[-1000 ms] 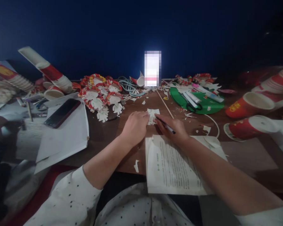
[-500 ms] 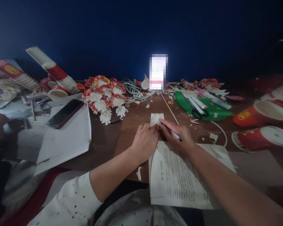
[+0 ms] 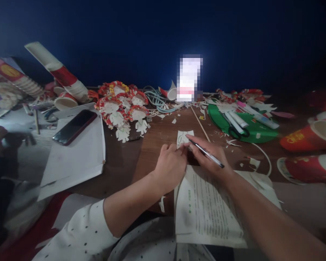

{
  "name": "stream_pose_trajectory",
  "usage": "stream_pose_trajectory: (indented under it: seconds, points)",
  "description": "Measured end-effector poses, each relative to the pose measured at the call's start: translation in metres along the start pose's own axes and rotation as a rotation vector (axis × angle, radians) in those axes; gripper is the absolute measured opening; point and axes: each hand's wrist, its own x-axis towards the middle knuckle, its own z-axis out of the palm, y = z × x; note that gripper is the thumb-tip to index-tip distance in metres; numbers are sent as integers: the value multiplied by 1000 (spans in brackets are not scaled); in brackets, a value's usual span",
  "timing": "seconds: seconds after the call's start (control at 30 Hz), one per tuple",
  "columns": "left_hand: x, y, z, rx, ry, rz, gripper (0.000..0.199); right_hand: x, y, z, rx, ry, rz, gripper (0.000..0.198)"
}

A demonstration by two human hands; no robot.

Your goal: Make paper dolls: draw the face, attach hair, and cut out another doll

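My right hand (image 3: 210, 155) is closed around a pen (image 3: 206, 152), its tip on a small white piece of paper (image 3: 183, 136). A curved dark line shows on that paper. My left hand (image 3: 170, 165) presses the paper's lower edge against the brown table, its fingers curled and close together beside the pen. Whether the left fingertips pinch the paper or only press it is partly hidden. Below my hands lies a printed sheet (image 3: 203, 210) with green and black text, partly under my right wrist.
Several red-rimmed paper figures (image 3: 122, 108) are heaped at the back left. A phone (image 3: 75, 127) lies on a white box (image 3: 78, 159). Black-handled scissors (image 3: 236, 132) and markers rest on a green sheet (image 3: 217, 121). Paper cups (image 3: 304, 136) lie at the right. A lit, blurred screen (image 3: 190, 78) stands behind.
My right hand has tilted the pen and its tip sits higher on the small paper. More of the drawn line shows. The whole view has shifted slightly.
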Motion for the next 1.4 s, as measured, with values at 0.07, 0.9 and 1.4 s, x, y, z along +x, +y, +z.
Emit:
stream_pose_trajectory:
  seconds: [0.07, 0.9, 1.4]
  points:
    - [0, -1, 0, -3, 3, 5, 35, 2, 1, 3, 16, -18, -28, 36]
    - [1, 0, 4, -29, -8, 6, 27, 9, 0, 11, -73, 37, 53, 16]
    - [2, 0, 4, -34, -1, 9, 27, 9, -3, 12, -89, 30, 59, 15]
